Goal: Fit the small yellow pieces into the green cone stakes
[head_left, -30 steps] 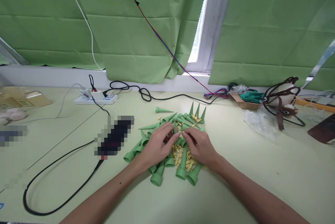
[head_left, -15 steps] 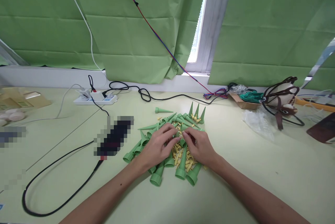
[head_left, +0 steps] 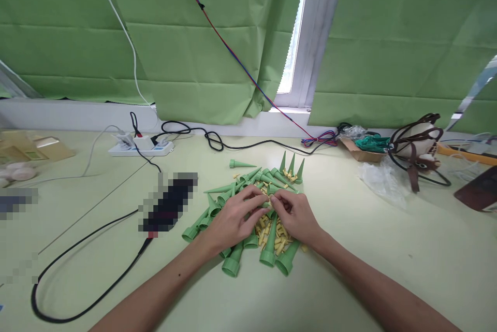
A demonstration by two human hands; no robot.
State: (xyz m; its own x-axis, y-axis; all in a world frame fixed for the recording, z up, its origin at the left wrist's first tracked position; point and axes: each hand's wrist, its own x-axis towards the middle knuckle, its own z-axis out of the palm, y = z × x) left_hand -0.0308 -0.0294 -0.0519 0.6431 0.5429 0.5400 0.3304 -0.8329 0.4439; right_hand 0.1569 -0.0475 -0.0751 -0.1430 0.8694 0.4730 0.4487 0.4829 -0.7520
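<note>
Cones (head_left: 267, 256): solid mid-green, no print. Small pcs (head_left: 282, 243): pale yellow, all one shade. Table (head_left: 349, 254): v. lt yellow-green. Curtains (head_left: 205, 52): plain green, darker in folds. Window frame (head_left: 305, 62): greyish white; ledge (head_left: 77, 114) white. Hanging wires (head_left: 240, 65): red & blue. Upper-L cable (head_left: 118, 18): white. Power strip (head_left: 165, 148): white, w/ blk plug (head_left: 156, 140). Cord along back (head_left: 248, 145): blk. Pixelated block (head_left: 171, 205): approx. blk, reddish at lower end. Box (head_left: 363, 155): tan-brown, w/ dk teal-green bundle (head_left: 373, 144). Pouch (head_left: 417, 136): cream; its straps (head_left: 413, 171) dk brown. Plastic bag (head_left: 382, 182): clear/whitish. Far-R strip (head_left: 466, 155): orange. Cartons, far L (head_left: 54, 148): beige-yellow.
</note>
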